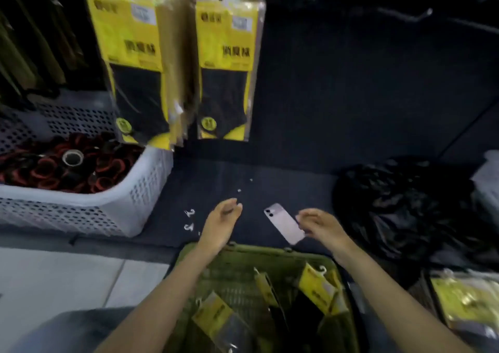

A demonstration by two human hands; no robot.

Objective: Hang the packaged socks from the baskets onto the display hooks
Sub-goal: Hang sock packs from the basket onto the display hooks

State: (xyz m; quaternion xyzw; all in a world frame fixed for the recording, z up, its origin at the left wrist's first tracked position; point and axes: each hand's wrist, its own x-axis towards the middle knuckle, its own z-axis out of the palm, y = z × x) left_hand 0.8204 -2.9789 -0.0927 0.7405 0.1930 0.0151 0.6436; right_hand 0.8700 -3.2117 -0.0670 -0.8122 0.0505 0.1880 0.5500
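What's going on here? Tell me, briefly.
A person is restocking socks. Both hands hover past the far rim of the green basket, which holds sock packs not yet hung. The left hand is open. The right hand is at the edge of a phone lying on the dark mat; its grip is unclear. Two bunches of packs already hang above, and loose hooks lie on the mat.

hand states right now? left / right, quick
Left hand: open, fingers loosely curled, holding nothing.
Right hand: fingers bent at the edge of the phone; too blurred to tell whether it grips it.
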